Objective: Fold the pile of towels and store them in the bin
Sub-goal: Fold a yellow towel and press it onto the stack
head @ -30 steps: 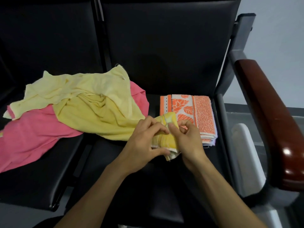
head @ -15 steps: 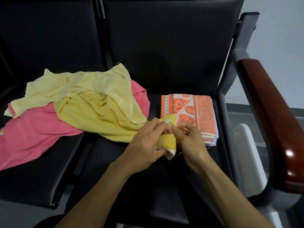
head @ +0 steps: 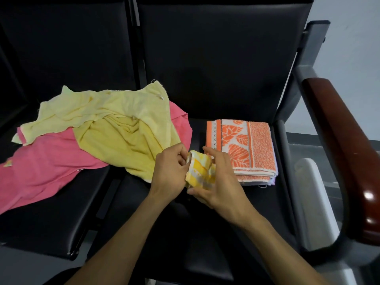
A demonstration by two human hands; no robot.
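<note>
A small yellow-and-white patterned towel is bunched between both hands above the black seat. My left hand pinches its left edge, and my right hand cups it from the right and below. To the right lies a folded stack topped by an orange leaf-print towel. On the left, a loose pile holds a pale yellow towel draped over a pink towel. No bin is in view.
A dark red wooden armrest on a grey metal frame runs down the right side. A white object sits below it beside the seat. Black seat backs rise behind the towels, and a second seat carries the pile at left.
The small yellow towel has been turned and rolled tighter between my hands. My right hand has shifted from pinching its top to cupping it from beneath.
</note>
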